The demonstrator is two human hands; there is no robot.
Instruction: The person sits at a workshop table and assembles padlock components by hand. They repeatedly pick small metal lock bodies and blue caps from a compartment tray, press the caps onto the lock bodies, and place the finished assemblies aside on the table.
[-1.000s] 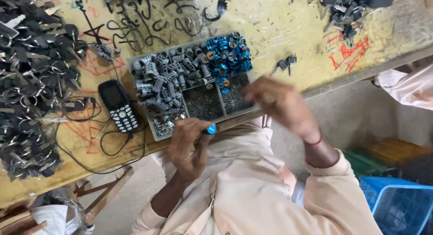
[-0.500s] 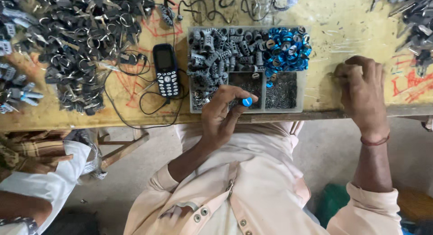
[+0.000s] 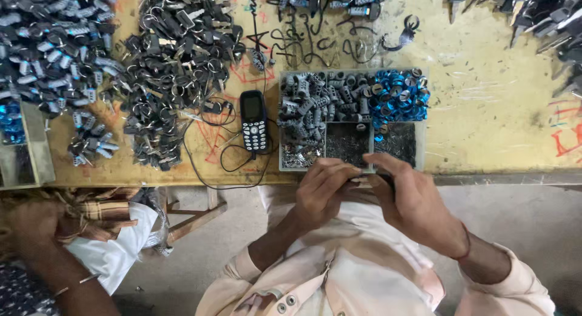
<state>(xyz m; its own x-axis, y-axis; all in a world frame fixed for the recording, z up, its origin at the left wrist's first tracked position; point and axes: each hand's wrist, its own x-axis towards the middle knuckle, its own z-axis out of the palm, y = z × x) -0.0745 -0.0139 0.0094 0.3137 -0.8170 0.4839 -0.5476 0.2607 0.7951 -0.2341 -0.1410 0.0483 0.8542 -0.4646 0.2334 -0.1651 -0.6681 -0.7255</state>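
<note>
Both hands are brought together at the near edge of the workbench (image 3: pixel 485 110), just in front of the compartmented parts tray (image 3: pixel 421 147). The left hand (image 3: pixel 321 191) is curled, its fingers (image 3: pixel 330 173) drawn together around something small that is hidden by them; what is held cannot be told from this view. The right hand (image 3: pixel 418 204) meets it from the other side, its fingertips (image 3: pixel 379 164) pressed close against those of the left, so that whatever small piece is being fitted lies between the two sets of fingertips, touching the tray's near rim or just above it. Just beyond the fingers lie the tray's two near compartments of fine dark pieces; farther beyond are the grey ribbed sleeves (image 3: pixel 309 104) and, beyond the right fingertips, the blue rings (image 3: pixel 397 97). To the left of the left fingers a keypad phone (image 3: pixel 253 121) rests on the bench with its black cable (image 3: pixel 206 164) looped near it, and well beyond that a heap of dark key rings and keys (image 3: pixel 176 61) is spread. Another person's arm (image 3: pixel 36 243) is seen far off to the left, apart from this work. For the joining to be done well, the piece would best be kept low over the tray so that anything dropped is caught, the grip kept at the fingertips, and the parts aligned squarely before pressure is applied.
</note>
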